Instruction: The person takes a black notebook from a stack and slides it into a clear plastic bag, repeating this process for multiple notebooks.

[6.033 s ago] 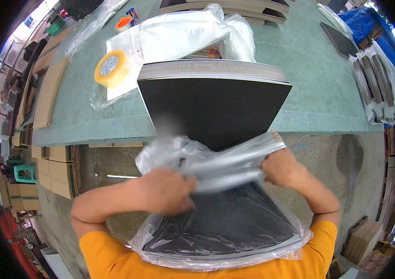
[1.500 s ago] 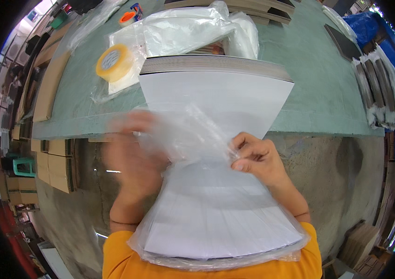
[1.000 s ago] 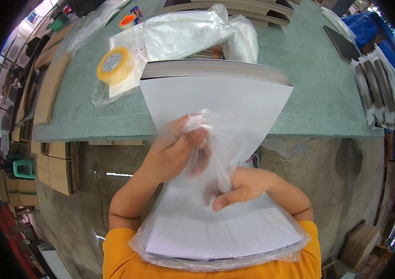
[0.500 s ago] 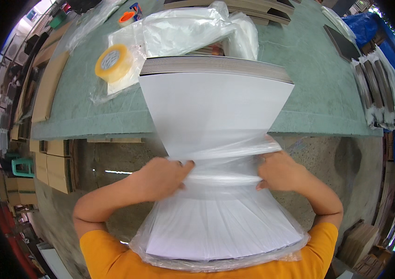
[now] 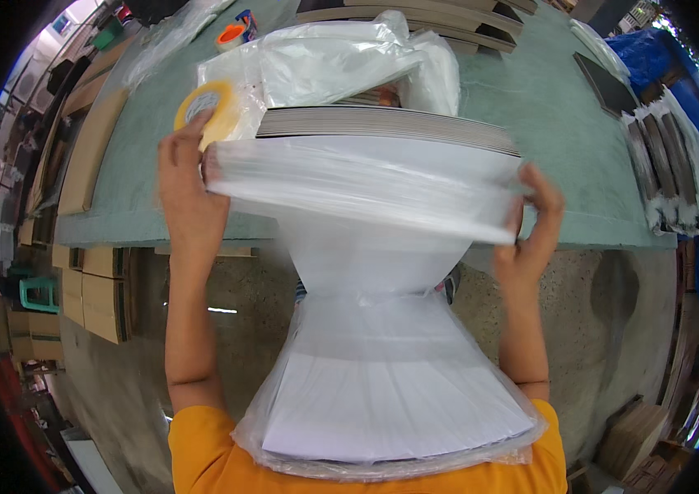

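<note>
Since half a second ago both hands have travelled from the near end of the white panel toward the far end, drawing the bunched clear plastic bag [image 5: 366, 185] up with them. The left hand [image 5: 189, 193] and right hand [image 5: 535, 226] each close around one end of the bunched film, which spans the flat white panel [image 5: 382, 395] leaning from the person's lap to the green table [image 5: 547, 115]. The film looks thin, light, slippery and easily torn, best gripped in gathered folds at both sides, while the panel looks stiff.

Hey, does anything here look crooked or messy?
Somewhat. The clear plastic bag stretched between left hand and right hand is bunched and pinched at its middle around the white panel, not lying smooth. Nothing looks spilled or broken.
</note>
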